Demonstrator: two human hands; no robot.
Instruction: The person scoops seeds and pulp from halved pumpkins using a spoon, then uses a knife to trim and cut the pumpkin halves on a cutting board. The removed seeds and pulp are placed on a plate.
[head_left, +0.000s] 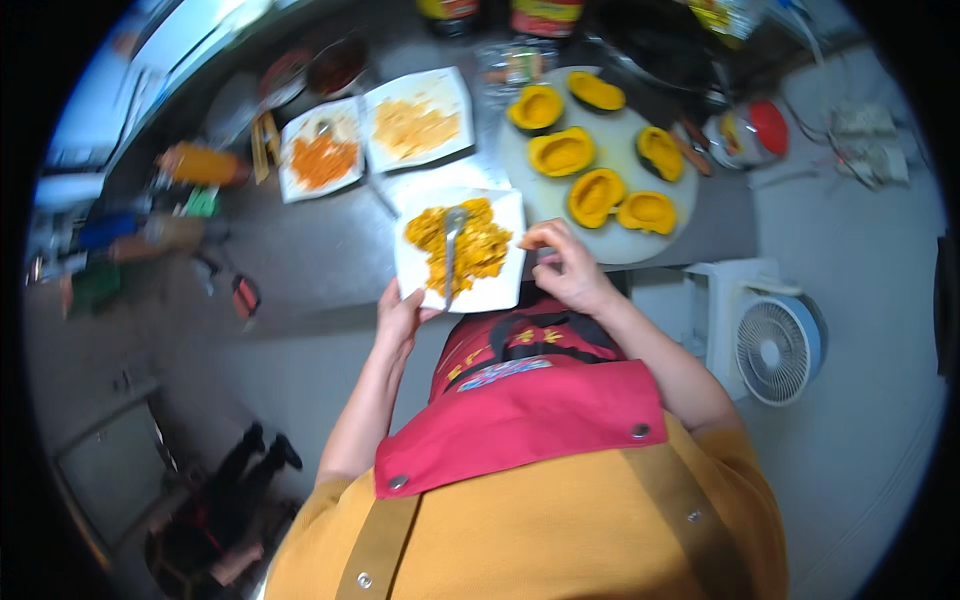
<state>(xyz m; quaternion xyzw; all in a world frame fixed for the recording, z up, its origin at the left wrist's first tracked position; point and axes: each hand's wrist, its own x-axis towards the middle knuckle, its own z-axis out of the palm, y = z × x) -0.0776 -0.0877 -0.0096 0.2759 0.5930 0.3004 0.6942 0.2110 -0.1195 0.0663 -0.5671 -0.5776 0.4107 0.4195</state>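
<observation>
My left hand grips the near left corner of a white square plate, thumb on its rim. Chunky yellow-orange food, perhaps mashed squash, lies on the plate, and a metal spoon rests across it with its handle towards me. Just off the plate's right edge, my right hand has its fingers curled and apart, holding nothing visible. Hollowed halves of green-skinned squash lie cut side up on a round white cutting board at the right.
Behind the held plate, two white plates carry shredded orange and pale food. A knife and a red-lidded jar are right of the board. A fan stands lower right; another person is at lower left.
</observation>
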